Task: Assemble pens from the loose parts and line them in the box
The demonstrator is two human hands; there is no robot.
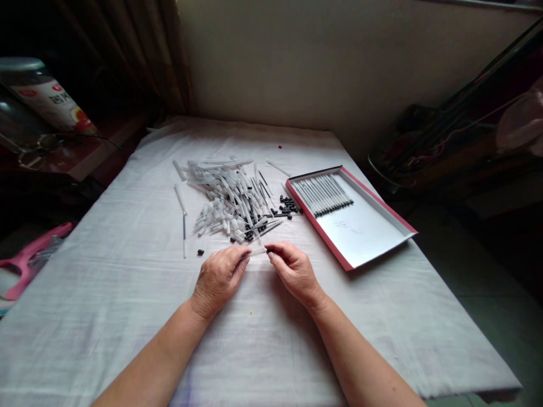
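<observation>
Over the near middle of the table, my left hand [219, 278] is closed in a pinch on a clear pen barrel [257, 252], which points toward my right hand. My right hand [296, 275] pinches a small black plug [268, 251] at the barrel's right end. Whether the plug is inside the barrel or only touching it, I cannot tell. Just beyond my fingers lies a loose heap of clear pen parts [220, 195], with dark refills among them. Small black plugs [289, 204] are scattered at the heap's right side.
A shallow red-edged box [326, 240] stands at the right, holding a row of pens [324, 195]. Left of the heap lie a pen [181, 212] and a single black plug [201, 252]. A labelled jar [51, 99] and a pink-handled object [31, 260] are beyond the table's left edge.
</observation>
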